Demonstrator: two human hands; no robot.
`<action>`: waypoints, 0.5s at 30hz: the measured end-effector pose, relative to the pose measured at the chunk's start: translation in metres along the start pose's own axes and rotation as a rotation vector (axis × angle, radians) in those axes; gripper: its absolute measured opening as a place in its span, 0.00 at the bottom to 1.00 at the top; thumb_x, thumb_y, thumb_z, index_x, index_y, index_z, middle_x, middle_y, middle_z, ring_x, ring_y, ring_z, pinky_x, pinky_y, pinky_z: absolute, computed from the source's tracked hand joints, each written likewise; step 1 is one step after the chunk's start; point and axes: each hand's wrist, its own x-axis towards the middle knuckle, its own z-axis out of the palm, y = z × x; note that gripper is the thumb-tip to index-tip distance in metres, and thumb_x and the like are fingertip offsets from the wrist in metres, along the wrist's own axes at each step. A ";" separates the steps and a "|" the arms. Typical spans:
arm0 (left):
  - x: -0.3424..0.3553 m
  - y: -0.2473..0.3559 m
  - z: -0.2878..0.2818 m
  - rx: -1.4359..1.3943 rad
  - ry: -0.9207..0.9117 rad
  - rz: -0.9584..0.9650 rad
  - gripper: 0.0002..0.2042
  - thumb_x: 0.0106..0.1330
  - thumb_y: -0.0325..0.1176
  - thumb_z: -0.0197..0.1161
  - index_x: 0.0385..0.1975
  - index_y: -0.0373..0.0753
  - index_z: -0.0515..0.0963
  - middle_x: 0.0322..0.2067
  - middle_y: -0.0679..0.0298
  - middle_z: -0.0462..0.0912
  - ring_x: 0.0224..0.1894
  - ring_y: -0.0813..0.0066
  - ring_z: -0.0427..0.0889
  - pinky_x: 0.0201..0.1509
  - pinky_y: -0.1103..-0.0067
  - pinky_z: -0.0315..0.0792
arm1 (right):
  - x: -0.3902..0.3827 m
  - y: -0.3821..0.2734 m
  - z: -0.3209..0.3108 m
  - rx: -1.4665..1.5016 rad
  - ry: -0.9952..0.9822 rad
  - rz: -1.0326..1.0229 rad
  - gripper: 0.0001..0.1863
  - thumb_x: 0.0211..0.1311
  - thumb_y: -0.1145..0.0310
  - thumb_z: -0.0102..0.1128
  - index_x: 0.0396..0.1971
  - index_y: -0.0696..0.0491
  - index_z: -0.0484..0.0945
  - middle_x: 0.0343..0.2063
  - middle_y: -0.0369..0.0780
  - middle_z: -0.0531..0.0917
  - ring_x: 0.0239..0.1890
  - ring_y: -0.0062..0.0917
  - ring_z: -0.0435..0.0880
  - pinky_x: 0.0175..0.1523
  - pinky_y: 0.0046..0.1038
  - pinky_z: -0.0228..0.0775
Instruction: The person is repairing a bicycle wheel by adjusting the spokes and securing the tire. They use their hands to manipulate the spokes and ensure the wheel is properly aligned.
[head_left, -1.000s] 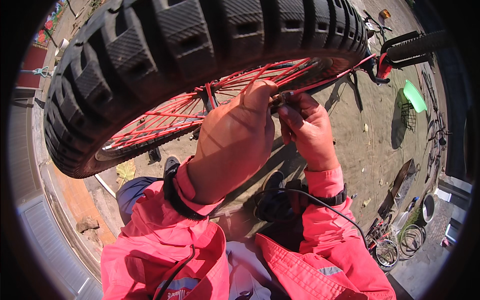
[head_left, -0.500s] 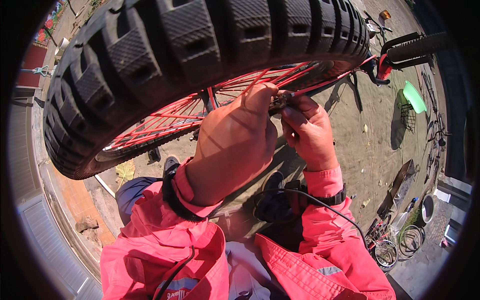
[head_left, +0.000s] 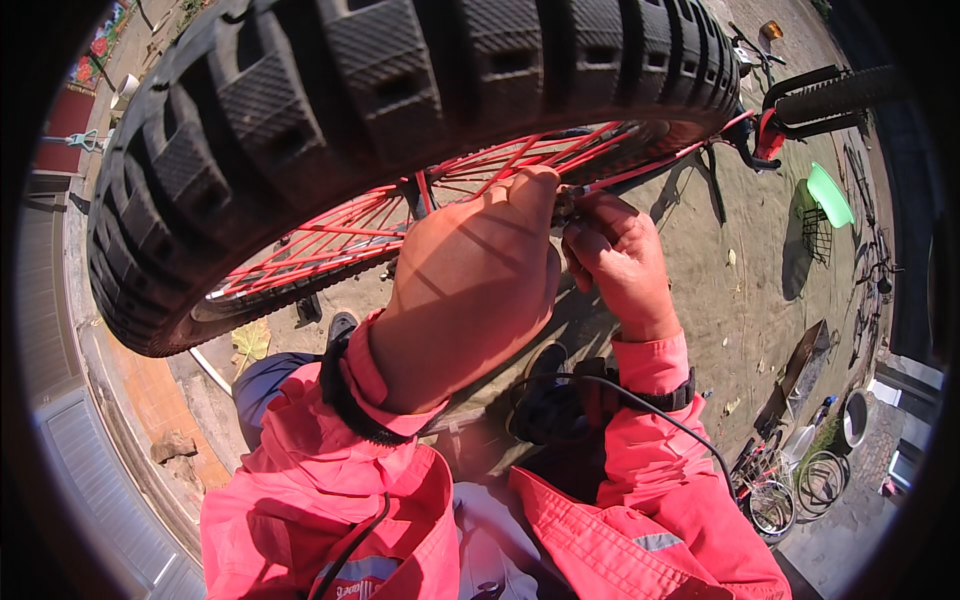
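A large black knobby bicycle tyre [head_left: 400,90] fills the upper part of the head view, with red spokes [head_left: 320,245] beneath it. At the wheel's near side my left hand [head_left: 475,275] is closed, its fingers curled around a small metal fitting [head_left: 563,208] and mostly hidden behind the back of the hand. Facing it, my right hand [head_left: 628,262] pinches the same fitting between thumb and fingers. A thin red tube or cable [head_left: 645,172] runs from just above my right fingers toward the red frame part [head_left: 768,135]. The fitting's exact kind is hard to make out.
On the right, a light green plastic basin [head_left: 830,195] stands by a black wire basket [head_left: 815,238]. Bicycle wheels [head_left: 772,505] and a pale bucket [head_left: 855,417] lie at lower right. A dry leaf [head_left: 251,340] is on the ground at left. A black cord [head_left: 690,430] crosses my right sleeve.
My left hand has turned slightly and its knuckles have shifted a little right. My right hand stays nearly in place, still pinching the metal fitting.
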 end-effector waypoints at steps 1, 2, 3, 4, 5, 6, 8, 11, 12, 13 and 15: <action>0.000 0.001 -0.001 -0.029 -0.035 -0.046 0.19 0.65 0.23 0.62 0.56 0.36 0.72 0.24 0.56 0.80 0.26 0.51 0.82 0.29 0.63 0.73 | 0.000 0.000 0.000 -0.007 -0.003 -0.002 0.11 0.68 0.75 0.58 0.46 0.63 0.77 0.21 0.34 0.78 0.16 0.15 0.71 0.22 0.20 0.59; 0.000 0.003 -0.003 -0.054 -0.088 -0.097 0.19 0.64 0.24 0.62 0.56 0.36 0.72 0.25 0.55 0.80 0.26 0.51 0.82 0.30 0.63 0.73 | 0.001 -0.001 0.000 -0.013 -0.005 -0.004 0.11 0.68 0.75 0.58 0.46 0.63 0.77 0.21 0.34 0.78 0.17 0.15 0.71 0.22 0.20 0.59; 0.001 0.004 -0.005 -0.073 -0.123 -0.132 0.19 0.64 0.24 0.62 0.56 0.35 0.72 0.27 0.55 0.80 0.26 0.51 0.82 0.30 0.63 0.73 | 0.000 -0.001 0.000 -0.020 -0.007 -0.007 0.11 0.68 0.75 0.57 0.46 0.64 0.76 0.21 0.34 0.78 0.17 0.15 0.71 0.23 0.20 0.60; 0.001 0.006 -0.006 -0.048 -0.163 -0.149 0.19 0.64 0.24 0.62 0.55 0.35 0.72 0.29 0.55 0.81 0.28 0.52 0.82 0.31 0.64 0.74 | 0.000 -0.002 0.000 -0.019 -0.007 -0.015 0.11 0.68 0.75 0.57 0.47 0.64 0.76 0.21 0.34 0.78 0.17 0.15 0.71 0.23 0.20 0.60; 0.001 0.007 -0.008 -0.018 -0.185 -0.152 0.19 0.64 0.24 0.62 0.55 0.34 0.72 0.32 0.54 0.81 0.30 0.54 0.83 0.32 0.66 0.75 | 0.000 -0.002 0.001 -0.018 -0.008 -0.022 0.11 0.68 0.75 0.57 0.47 0.64 0.76 0.21 0.34 0.78 0.17 0.14 0.71 0.23 0.20 0.60; 0.002 0.008 -0.008 0.012 -0.191 -0.143 0.19 0.64 0.24 0.62 0.55 0.34 0.73 0.35 0.54 0.82 0.32 0.55 0.84 0.32 0.67 0.75 | -0.001 -0.002 0.001 -0.018 -0.009 -0.031 0.11 0.69 0.75 0.57 0.47 0.64 0.76 0.21 0.34 0.78 0.17 0.14 0.71 0.23 0.20 0.60; 0.004 0.005 -0.011 0.146 -0.277 -0.031 0.19 0.64 0.25 0.60 0.55 0.32 0.73 0.40 0.54 0.82 0.36 0.59 0.85 0.34 0.69 0.76 | 0.000 -0.002 0.002 0.006 -0.021 -0.055 0.11 0.69 0.75 0.57 0.47 0.64 0.76 0.21 0.34 0.78 0.17 0.14 0.71 0.23 0.20 0.60; 0.004 0.004 -0.012 0.259 -0.347 0.036 0.19 0.65 0.25 0.58 0.57 0.29 0.72 0.45 0.55 0.82 0.41 0.64 0.86 0.36 0.72 0.77 | 0.000 -0.002 0.003 0.012 -0.027 -0.089 0.10 0.69 0.75 0.58 0.47 0.64 0.77 0.21 0.34 0.78 0.18 0.14 0.71 0.23 0.20 0.60; 0.004 0.004 -0.012 0.283 -0.365 0.040 0.20 0.65 0.25 0.58 0.57 0.28 0.72 0.46 0.55 0.81 0.42 0.65 0.86 0.37 0.73 0.78 | 0.000 -0.002 0.004 0.000 -0.027 -0.098 0.10 0.69 0.75 0.59 0.46 0.64 0.77 0.21 0.34 0.78 0.19 0.13 0.71 0.24 0.20 0.61; 0.003 0.004 -0.012 0.324 -0.359 0.086 0.21 0.65 0.25 0.58 0.58 0.27 0.71 0.45 0.55 0.81 0.41 0.64 0.85 0.36 0.73 0.77 | 0.000 -0.002 0.004 -0.013 -0.027 -0.107 0.10 0.69 0.75 0.59 0.46 0.64 0.77 0.22 0.34 0.78 0.20 0.13 0.72 0.25 0.20 0.61; 0.002 0.004 -0.012 0.409 -0.336 0.182 0.22 0.65 0.26 0.59 0.59 0.25 0.70 0.44 0.55 0.81 0.38 0.63 0.85 0.35 0.72 0.77 | 0.001 -0.002 0.003 -0.058 -0.029 -0.125 0.11 0.68 0.76 0.61 0.47 0.64 0.78 0.25 0.34 0.80 0.24 0.12 0.74 0.28 0.19 0.64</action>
